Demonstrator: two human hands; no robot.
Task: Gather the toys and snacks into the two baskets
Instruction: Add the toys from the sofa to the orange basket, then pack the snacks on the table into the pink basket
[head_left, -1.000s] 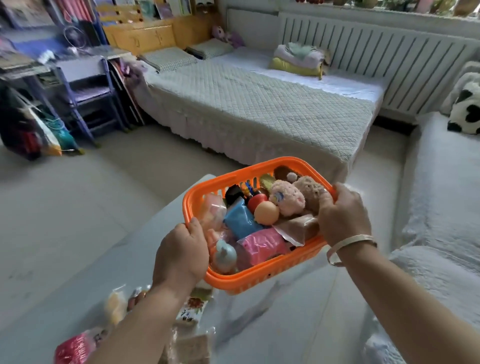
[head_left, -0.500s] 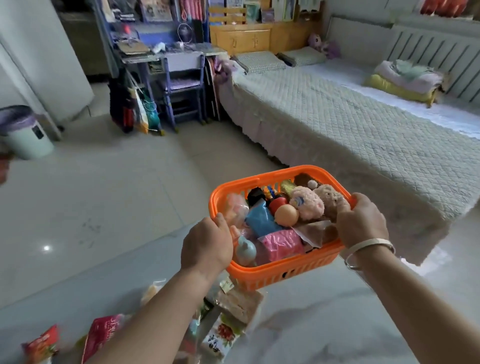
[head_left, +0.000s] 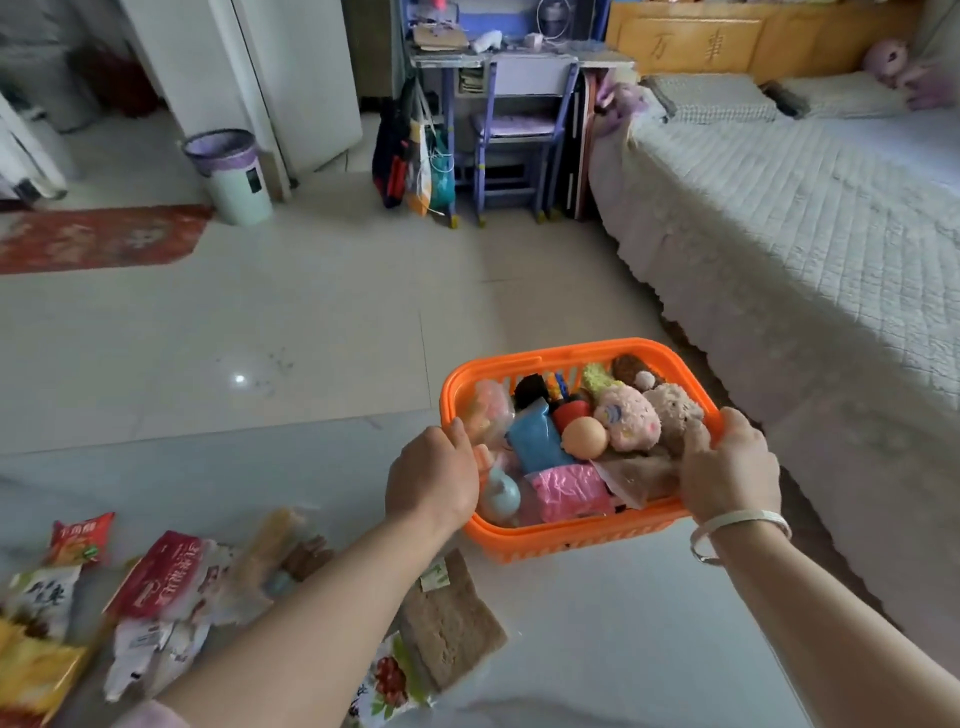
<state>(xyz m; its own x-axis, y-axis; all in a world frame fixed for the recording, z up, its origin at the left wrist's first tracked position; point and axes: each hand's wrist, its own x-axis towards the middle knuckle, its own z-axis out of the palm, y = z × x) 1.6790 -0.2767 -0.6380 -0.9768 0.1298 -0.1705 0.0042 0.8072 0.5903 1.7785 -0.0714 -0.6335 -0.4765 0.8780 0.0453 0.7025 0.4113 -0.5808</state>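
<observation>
An orange plastic basket (head_left: 566, 540) hangs in the air over the table's far edge, full of toys: plush animals (head_left: 631, 418), an orange ball (head_left: 585, 438), a blue pack (head_left: 535, 436) and a pink pack (head_left: 569, 491). My left hand (head_left: 434, 478) grips its left rim, and my right hand (head_left: 727, 467) grips the right rim. Snack packets (head_left: 156, 577) lie loose on the pale table (head_left: 597, 649) at the lower left, with a brown bread pack (head_left: 449, 623) near my left forearm. Only one basket is in view.
A quilted bed (head_left: 779, 218) fills the right side, close to the table. Across the tiled floor (head_left: 311, 312) stand a purple desk and chair (head_left: 514, 130), a bin (head_left: 231, 176) and a red mat (head_left: 98, 236).
The view has swung left, bringing the bin, mat and more snack packets into sight. The basket, held in both hands, has shifted rightward in the view and sits lower toward the table.
</observation>
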